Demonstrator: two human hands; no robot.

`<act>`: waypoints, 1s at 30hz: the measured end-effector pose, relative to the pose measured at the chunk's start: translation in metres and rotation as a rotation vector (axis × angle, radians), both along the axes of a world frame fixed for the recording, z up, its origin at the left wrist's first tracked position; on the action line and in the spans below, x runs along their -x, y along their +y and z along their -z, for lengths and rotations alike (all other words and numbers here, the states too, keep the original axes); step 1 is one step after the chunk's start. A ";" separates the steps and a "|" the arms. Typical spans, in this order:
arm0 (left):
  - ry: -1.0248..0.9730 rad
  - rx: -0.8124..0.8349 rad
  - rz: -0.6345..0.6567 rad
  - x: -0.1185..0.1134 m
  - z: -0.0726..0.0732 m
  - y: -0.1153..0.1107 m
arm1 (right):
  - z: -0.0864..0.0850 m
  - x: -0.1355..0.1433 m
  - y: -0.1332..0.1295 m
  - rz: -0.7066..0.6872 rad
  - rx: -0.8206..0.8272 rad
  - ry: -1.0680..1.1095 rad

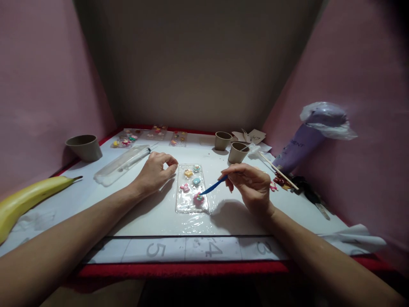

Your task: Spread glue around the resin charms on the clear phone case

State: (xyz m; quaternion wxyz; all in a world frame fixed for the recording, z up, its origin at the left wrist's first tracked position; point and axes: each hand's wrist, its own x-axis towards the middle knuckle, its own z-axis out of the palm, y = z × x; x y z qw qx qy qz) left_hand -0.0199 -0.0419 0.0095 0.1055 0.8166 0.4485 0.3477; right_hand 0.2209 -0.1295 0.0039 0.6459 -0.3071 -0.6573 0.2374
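Observation:
A clear phone case [182, 202] lies flat on the white board, with several small charms on it, among them a yellow one [188, 173], a light blue one [196, 181] and a pink one [198, 199]. My right hand [251, 185] is closed on a blue plastic tool [214, 186], whose tip touches or hovers just over the pink charm at the case's lower right. My left hand [156, 172] rests at the case's upper left, fingers curled with thumb and fingertips close together near its edge. Whether anything is between them is too small to tell.
Two grey cups [223, 141] stand behind the case, a third [84, 147] at the far left. A syringe in a clear package [123, 164], a banana [38, 192], decorated cases [178, 138] and a purple bag [295, 147] lie around. Pink walls flank both sides.

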 end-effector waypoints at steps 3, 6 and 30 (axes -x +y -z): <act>-0.008 0.014 -0.014 0.000 -0.001 -0.001 | -0.001 0.000 0.000 -0.005 -0.020 0.003; -0.011 0.020 -0.012 0.000 -0.001 -0.001 | -0.002 0.001 0.000 -0.009 -0.032 -0.017; -0.002 0.008 -0.009 0.000 0.001 -0.001 | 0.002 -0.002 -0.001 -0.025 -0.064 -0.060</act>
